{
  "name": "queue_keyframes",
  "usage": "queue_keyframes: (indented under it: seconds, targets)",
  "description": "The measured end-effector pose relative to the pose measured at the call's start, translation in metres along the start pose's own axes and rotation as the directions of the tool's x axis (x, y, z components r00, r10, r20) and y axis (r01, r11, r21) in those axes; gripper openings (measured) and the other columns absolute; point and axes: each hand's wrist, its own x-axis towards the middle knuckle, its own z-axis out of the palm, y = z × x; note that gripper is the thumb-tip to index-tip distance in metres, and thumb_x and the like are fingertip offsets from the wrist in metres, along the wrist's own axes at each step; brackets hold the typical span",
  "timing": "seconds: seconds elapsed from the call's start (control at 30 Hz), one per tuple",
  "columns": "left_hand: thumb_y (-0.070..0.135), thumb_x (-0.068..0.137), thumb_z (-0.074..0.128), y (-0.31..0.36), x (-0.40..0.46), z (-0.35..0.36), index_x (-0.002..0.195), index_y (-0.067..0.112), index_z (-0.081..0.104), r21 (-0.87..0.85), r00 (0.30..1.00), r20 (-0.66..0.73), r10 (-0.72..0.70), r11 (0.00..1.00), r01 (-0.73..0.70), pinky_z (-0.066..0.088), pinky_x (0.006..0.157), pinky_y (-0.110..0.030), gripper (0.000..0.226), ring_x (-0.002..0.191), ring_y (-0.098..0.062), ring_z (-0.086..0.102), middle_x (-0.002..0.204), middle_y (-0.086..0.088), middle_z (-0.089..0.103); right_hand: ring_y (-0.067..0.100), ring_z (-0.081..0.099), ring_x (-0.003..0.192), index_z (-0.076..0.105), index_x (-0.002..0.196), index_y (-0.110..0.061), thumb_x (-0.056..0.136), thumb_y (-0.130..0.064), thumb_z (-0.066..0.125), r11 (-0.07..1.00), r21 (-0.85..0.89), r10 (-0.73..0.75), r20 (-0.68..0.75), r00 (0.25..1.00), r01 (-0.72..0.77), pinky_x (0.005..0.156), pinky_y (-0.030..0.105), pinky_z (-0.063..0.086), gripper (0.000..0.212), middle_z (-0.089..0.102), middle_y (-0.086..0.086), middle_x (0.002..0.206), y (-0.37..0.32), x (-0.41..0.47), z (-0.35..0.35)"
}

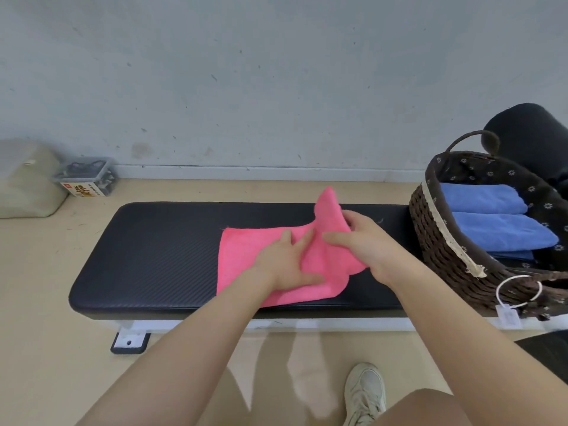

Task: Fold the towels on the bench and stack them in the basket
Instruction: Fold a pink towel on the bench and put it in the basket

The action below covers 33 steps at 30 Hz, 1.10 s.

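Pink towel mid-fold on the worktop, basket to my right.

The worktop carries the basket at its right end, two folded blue towels inside. The pink towel lies long axis left-right; my left hand presses it flat, fingers straight, while my right hand grips its raised right end, nearer the basket. Box label and basket tag unreadable.

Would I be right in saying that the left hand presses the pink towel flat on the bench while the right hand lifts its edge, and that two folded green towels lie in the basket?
Not quite: the head view shows the folded towels in the basket are blue, not green. The rest holds: the left hand presses the pink towel on the bench while the right hand lifts its edge.
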Motion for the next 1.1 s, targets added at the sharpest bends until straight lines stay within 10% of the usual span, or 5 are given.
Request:
queue_keyframes:
  seconds: [0.2, 0.37, 0.53, 0.67, 1.1]
  targets:
    - [0.015, 0.097, 0.038, -0.058, -0.056, -0.025, 0.132, 0.015, 0.050, -0.344, 0.913, -0.385, -0.133, 0.939, -0.009, 0.039, 0.088, -0.023, 0.036, 0.107, -0.015, 0.055, 0.120, 0.001, 0.060, 0.016, 0.057, 0.075, 0.030, 0.141, -0.028, 0.084, -0.013, 0.052, 0.912, -0.368, -0.154, 0.098, 0.983, 0.180, 0.063, 0.028, 0.046, 0.063, 0.055, -0.007, 0.091, -0.022, -0.005, 0.080]
    - [0.017, 0.099, 0.035, -0.078, -0.076, -0.022, 0.134, 0.016, 0.041, -0.757, 0.930, -0.213, -0.300, 0.652, 0.037, 0.050, 0.078, -0.023, 0.035, 0.090, -0.015, 0.061, 0.100, 0.001, 0.063, 0.024, 0.059, 0.077, 0.022, 0.144, -0.017, 0.087, -0.015, 0.051, 0.801, -0.569, -0.142, 0.118, 0.983, 0.184, 0.070, 0.039, 0.050, 0.064, 0.058, 0.002, 0.087, -0.006, 0.006, 0.134]
    - [0.026, 0.099, 0.036, -0.071, -0.073, -0.018, 0.120, 0.022, 0.030, -0.640, 0.913, -0.305, -0.272, 0.769, 0.016, 0.039, 0.052, -0.017, 0.023, 0.062, -0.012, 0.052, 0.075, 0.004, 0.055, 0.019, 0.061, 0.071, 0.026, 0.144, -0.018, 0.092, -0.017, 0.048, 0.911, -0.369, -0.107, 0.224, 0.969, 0.186, 0.075, 0.037, 0.052, 0.056, 0.066, 0.009, 0.092, 0.002, 0.000, 0.138]
    - [0.031, 0.097, 0.041, -0.072, -0.055, -0.019, 0.119, 0.025, 0.052, -0.425, 0.934, -0.288, -0.213, 0.902, 0.075, 0.043, 0.083, -0.033, 0.026, 0.105, -0.022, 0.053, 0.110, -0.004, 0.057, 0.021, 0.049, 0.120, 0.054, 0.127, -0.016, 0.095, -0.010, 0.041, 0.784, -0.545, -0.379, -0.041, 0.925, 0.297, 0.100, 0.034, 0.041, 0.035, 0.052, 0.004, 0.132, 0.012, 0.006, 0.110]
    - [0.033, 0.089, 0.055, -0.063, -0.071, -0.008, 0.132, 0.011, 0.049, 0.178, 0.871, -0.491, 0.012, 0.980, 0.087, 0.027, 0.106, -0.048, 0.049, 0.137, -0.034, 0.024, 0.155, -0.009, 0.019, 0.025, -0.024, 0.143, -0.016, 0.148, -0.028, 0.064, -0.068, 0.068, 0.639, -0.769, 0.124, 0.135, 0.983, 0.025, 0.117, 0.046, -0.002, 0.125, -0.033, 0.006, 0.152, 0.032, 0.005, 0.090]
